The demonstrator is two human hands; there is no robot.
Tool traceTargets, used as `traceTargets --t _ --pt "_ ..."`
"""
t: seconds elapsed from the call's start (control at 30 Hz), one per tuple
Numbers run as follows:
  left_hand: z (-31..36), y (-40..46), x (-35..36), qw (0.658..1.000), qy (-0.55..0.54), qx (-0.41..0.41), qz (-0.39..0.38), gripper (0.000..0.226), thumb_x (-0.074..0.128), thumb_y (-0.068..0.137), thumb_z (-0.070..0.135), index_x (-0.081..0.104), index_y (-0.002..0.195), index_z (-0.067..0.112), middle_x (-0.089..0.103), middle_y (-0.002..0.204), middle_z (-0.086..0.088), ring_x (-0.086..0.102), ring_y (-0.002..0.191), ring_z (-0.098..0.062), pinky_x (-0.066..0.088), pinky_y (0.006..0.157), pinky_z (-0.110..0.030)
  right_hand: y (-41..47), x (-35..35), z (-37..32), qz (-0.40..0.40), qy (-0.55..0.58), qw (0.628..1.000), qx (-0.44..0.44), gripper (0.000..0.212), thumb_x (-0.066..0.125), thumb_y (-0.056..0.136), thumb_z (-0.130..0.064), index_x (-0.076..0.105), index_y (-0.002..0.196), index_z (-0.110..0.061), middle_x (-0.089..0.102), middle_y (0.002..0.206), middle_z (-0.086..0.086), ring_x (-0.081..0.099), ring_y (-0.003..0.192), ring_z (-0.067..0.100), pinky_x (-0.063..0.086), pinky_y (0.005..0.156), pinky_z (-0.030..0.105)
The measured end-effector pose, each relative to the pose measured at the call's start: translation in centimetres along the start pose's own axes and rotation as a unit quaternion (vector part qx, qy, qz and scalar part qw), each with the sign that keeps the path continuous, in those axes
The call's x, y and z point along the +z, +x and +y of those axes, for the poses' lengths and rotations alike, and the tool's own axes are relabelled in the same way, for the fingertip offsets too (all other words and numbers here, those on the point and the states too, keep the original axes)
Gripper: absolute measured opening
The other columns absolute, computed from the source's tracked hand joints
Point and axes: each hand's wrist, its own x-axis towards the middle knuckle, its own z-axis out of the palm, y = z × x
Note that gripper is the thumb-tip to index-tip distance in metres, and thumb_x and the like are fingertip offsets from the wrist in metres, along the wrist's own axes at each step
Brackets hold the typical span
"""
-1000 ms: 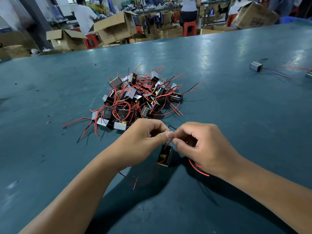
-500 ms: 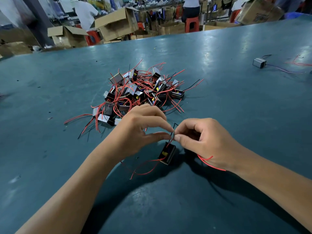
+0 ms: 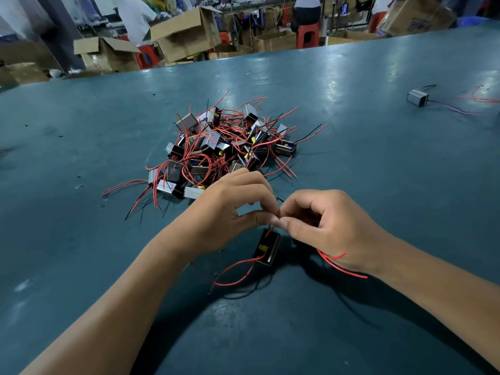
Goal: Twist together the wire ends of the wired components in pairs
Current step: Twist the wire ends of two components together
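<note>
A small black wired component with yellow tape hangs just above the teal table, below my fingertips. My left hand and my right hand meet above it, each pinching its thin wire ends between thumb and forefinger. The pinched ends themselves are hidden by the fingers. Two red leads trail from the component toward me, and another red lead loops under my right wrist. A pile of similar components with red and black wires lies just beyond my hands.
One lone component with loose wires lies at the far right of the table. Beyond the table's far edge stand open cardboard boxes, red stools and seated people.
Both hands have risen a little and lifted the component off the table. The red leads below it have swung out toward me. My fingers keep working the pinched wire ends.
</note>
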Motion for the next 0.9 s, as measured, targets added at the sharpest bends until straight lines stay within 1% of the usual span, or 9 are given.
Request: traceTargets --t 0.13,0.33,0.43,0.5,0.6,0.63,0.7,0.77,0.9 --pt "0.0 -0.3 -0.4 0.998 -0.057 -0.032 -0.019 0.014 0.072 0.087 0.022 0.073 0.089 0.008 0.062 0.095 0.005 0.054 0.087 -0.022 0.047 0.077 -0.036 0.1 -0.2 0.0 -0.008 0.038 0.999 0.005 0.005 0.067 0.085 -0.029 0.068 0.082 -0.025 0.055 0.056 -0.008 0.043 0.051 0.004 0.034 0.05 0.017" --pt "0.6 -0.1 -0.3 0.999 -0.04 -0.029 -0.023 0.014 0.069 0.091 0.021 0.073 0.088 0.008 0.063 0.091 -0.001 0.055 0.084 -0.023 0.046 0.075 -0.033 -0.2 -0.2 -0.2 -0.009 0.015 1.0 -0.011 0.01 0.069 0.089 -0.02 0.067 0.08 -0.024 0.056 0.056 -0.011 0.044 0.048 0.001 0.034 0.049 0.013" --pt "1.0 -0.1 -0.4 0.998 -0.028 -0.042 -0.023 0.015 0.065 0.094 0.024 0.071 0.088 0.011 0.062 0.089 0.001 0.056 0.084 -0.02 0.045 0.075 -0.04 -0.2 -0.2 -0.5 0.013 -0.012 1.0 -0.025 0.01 0.071 0.089 -0.014 0.069 0.081 -0.02 0.057 0.058 -0.015 0.045 0.048 0.003 0.031 0.049 0.009" --pt "1.3 -0.1 -0.4 0.996 -0.04 -0.079 -0.021 0.016 0.063 0.094 0.027 0.069 0.088 0.014 0.061 0.087 0.003 0.055 0.083 -0.019 0.044 0.076 -0.043 -0.2 -0.2 -0.6 0.031 -0.021 0.999 -0.028 0.007 0.072 0.088 -0.012 0.07 0.082 -0.016 0.058 0.06 -0.013 0.047 0.05 0.003 0.031 0.051 0.009" --pt "1.7 0.0 0.0 0.982 -0.096 -0.161 -0.021 0.017 0.065 0.093 0.027 0.07 0.083 0.015 0.061 0.076 0.002 0.053 0.07 -0.014 0.043 0.067 -0.033 -0.2 -0.1 -0.8 0.05 -0.046 0.997 -0.04 0.006 0.071 0.086 -0.011 0.07 0.08 -0.012 0.059 0.062 -0.009 0.05 0.055 0.005 0.034 0.054 0.011" --pt "1.8 0.1 0.3 0.97 -0.133 -0.204 -0.016 0.017 0.067 0.093 0.025 0.071 0.08 0.014 0.059 0.07 -0.005 0.049 0.064 -0.017 0.039 0.062 -0.034 -0.2 0.0 -0.8 0.052 -0.053 0.996 -0.043 0.006 0.07 0.086 -0.011 0.069 0.08 -0.012 0.06 0.064 -0.008 0.051 0.057 0.005 0.035 0.055 0.012" --pt "1.9 0.2 0.8 0.934 -0.211 -0.289 0.001 0.019 0.068 0.093 0.02 0.073 0.077 0.011 0.055 0.067 -0.019 0.041 0.062 -0.019 0.033 0.06 -0.031 -0.1 0.1 -0.8 0.058 -0.065 0.995 -0.045 0.007 0.068 0.085 -0.014 0.069 0.078 -0.014 0.061 0.065 -0.007 0.052 0.058 0.007 0.036 0.056 0.014" --pt "1.8 0.1 1.0 0.919 -0.238 -0.316 0.01 0.018 0.068 0.093 0.023 0.073 0.08 0.011 0.054 0.065 -0.012 0.04 0.061 -0.013 0.033 0.058 -0.025 0.0 0.1 -0.6 0.074 -0.054 0.995 -0.035 0.009 0.069 0.084 -0.012 0.069 0.076 -0.015 0.06 0.062 -0.01 0.052 0.055 0.005 0.035 0.054 0.012" --pt "1.5 -0.1 0.2 0.935 -0.212 -0.283 -0.021 0.006 0.074 0.089 0.027 0.073 0.087 0.022 0.066 0.072 0.007 0.049 0.063 -0.013 0.039 0.059 -0.027 0.2 -0.2 -0.2 0.08 -0.041 0.996 -0.016 0.016 0.071 0.086 -0.013 0.068 0.074 -0.022 0.057 0.055 -0.019 0.051 0.049 0.002 0.033 0.05 0.008"
